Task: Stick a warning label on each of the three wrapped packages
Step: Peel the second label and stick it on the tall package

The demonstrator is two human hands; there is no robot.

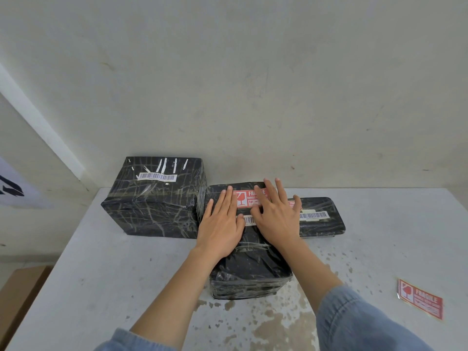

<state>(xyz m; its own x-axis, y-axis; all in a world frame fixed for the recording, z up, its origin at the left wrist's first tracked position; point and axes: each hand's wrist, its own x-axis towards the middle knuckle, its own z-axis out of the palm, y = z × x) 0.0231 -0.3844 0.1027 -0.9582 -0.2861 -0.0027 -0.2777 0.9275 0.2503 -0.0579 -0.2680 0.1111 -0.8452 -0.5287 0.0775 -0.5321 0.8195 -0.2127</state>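
Observation:
Three black wrapped packages sit on the white table. The middle package (249, 269) carries a red "FRAGILE" label (244, 198) on its top. My left hand (222, 224) lies flat on that top, just left of the label. My right hand (277, 214) lies flat across the label's right part, fingers spread. The flat package (321, 221) behind on the right shows a barcode strip and a bit of a red label (291, 204) beside my right hand. The big package (154, 198) on the left bears only a barcode strip. A loose red label (420, 298) lies on the table at right.
The white table (106, 274) is stained near its front and meets a pale wall behind the packages. A brown cardboard box (17, 295) stands on the floor beyond the table's left edge.

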